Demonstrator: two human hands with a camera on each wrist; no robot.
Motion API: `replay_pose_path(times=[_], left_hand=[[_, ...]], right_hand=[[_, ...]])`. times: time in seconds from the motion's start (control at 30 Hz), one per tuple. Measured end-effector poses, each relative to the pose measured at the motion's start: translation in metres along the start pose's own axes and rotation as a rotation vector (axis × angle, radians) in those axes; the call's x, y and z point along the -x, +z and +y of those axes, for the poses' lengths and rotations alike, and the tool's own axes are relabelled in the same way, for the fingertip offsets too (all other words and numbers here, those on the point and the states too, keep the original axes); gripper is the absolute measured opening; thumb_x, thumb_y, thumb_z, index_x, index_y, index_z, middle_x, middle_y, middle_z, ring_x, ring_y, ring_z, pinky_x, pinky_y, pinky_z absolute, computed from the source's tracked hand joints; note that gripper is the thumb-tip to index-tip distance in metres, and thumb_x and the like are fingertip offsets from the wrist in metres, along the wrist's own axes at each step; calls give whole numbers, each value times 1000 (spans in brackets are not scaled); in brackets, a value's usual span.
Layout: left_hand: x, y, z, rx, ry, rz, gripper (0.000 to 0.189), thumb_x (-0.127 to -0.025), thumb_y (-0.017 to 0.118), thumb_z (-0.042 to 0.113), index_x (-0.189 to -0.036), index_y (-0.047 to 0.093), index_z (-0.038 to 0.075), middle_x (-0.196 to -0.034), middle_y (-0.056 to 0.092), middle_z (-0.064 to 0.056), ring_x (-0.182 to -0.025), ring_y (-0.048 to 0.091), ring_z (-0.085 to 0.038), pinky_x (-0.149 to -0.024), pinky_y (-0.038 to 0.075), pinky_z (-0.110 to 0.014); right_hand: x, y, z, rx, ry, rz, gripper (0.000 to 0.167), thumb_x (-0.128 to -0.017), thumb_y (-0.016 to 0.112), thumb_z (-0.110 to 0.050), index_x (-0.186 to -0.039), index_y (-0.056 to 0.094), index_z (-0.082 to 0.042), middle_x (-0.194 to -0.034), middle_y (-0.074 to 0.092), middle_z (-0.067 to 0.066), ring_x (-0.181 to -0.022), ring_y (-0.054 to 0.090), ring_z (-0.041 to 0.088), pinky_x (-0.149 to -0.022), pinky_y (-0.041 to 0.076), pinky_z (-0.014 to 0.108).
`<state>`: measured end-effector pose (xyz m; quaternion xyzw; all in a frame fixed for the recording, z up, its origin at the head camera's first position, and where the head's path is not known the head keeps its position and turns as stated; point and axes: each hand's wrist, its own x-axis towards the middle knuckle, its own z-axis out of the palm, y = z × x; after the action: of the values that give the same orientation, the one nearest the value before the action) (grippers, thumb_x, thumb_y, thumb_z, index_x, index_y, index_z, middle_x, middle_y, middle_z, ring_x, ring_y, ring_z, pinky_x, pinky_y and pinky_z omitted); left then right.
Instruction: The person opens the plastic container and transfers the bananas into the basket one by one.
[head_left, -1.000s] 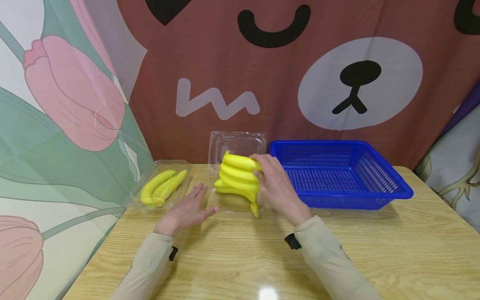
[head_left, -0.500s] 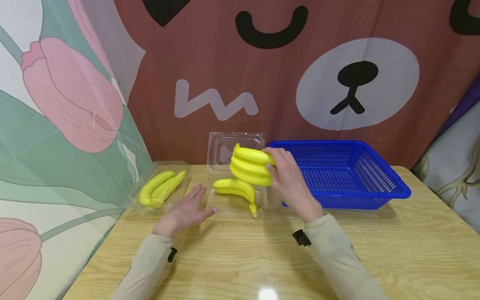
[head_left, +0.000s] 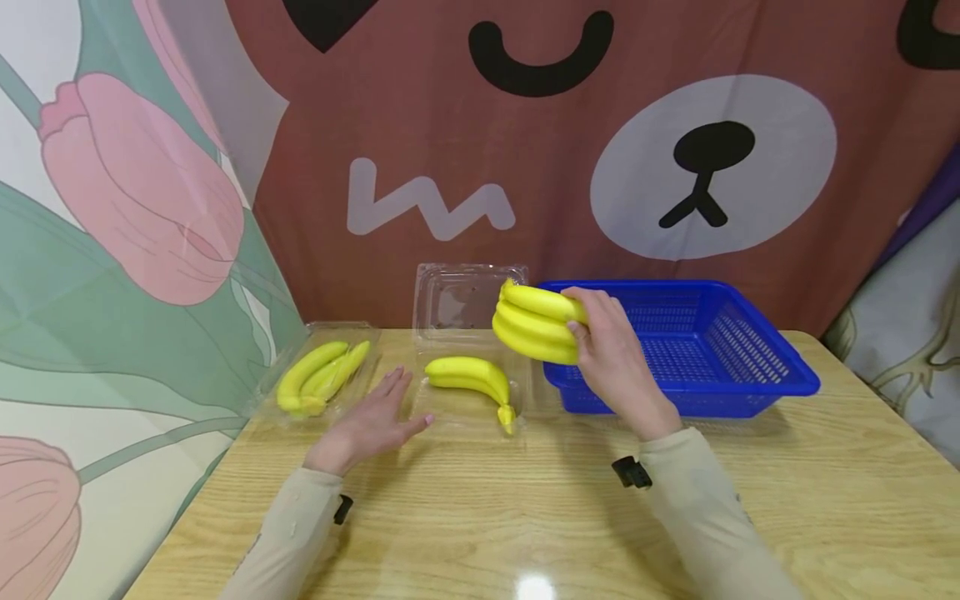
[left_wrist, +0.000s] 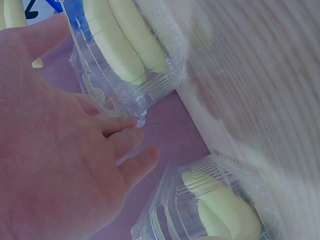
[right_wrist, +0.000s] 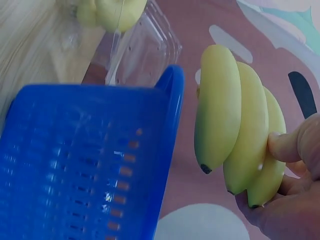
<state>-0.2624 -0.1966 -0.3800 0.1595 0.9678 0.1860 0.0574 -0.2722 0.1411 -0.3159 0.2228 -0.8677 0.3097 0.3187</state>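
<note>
My right hand grips a bunch of yellow bananas by one side, raised at the left end of the blue basket. In the right wrist view the thumb presses the outermost banana of the bunch. My left hand has its fingers straight, beside an open clear plastic clamshell box; in the left wrist view its fingertips are right at the box's rim. In that box lies another small bunch of bananas, its stem toward me. The box's lid stands up behind it.
A second clear clamshell box with bananas inside stands at the left, near the table's left edge. The wooden table backs onto a curtain with a printed bear face.
My right hand has lifted the banana bunch out of the clamshell and carried it right, toward the basket. The other bunch stays in the box, and my left hand has hardly moved.
</note>
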Motion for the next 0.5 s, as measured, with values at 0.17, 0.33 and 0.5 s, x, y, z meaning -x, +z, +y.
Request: replay_pose_path(times=[0.17, 0.33, 0.5], left_hand=[[0, 0, 0, 10, 5, 2, 91, -96, 52, 58, -157, 14, 1, -163, 6, -14, -149, 8, -31, -117, 17, -51], [0, 1, 0, 3, 4, 1, 89, -96, 53, 55, -156, 15, 1, -163, 6, -14, -149, 8, -30, -117, 17, -50], [0, 1, 0, -3, 0, -3, 89, -97, 52, 55, -157, 14, 1, -163, 5, -14, -149, 8, -31, -117, 17, -50]], right_hand=[[3, -10, 10, 16, 39, -8, 37, -97, 55, 5, -132, 52, -3, -123, 56, 16, -103, 48, 33, -85, 42, 47], [6, -21, 21, 27, 61, -1, 36, -97, 54, 5, -132, 52, -3, -123, 55, 17, -102, 47, 34, -84, 41, 48], [12, -31, 33, 48, 84, 5, 36, -97, 54, 4, -133, 52, -2, -124, 55, 19, -102, 47, 34, -84, 41, 48]])
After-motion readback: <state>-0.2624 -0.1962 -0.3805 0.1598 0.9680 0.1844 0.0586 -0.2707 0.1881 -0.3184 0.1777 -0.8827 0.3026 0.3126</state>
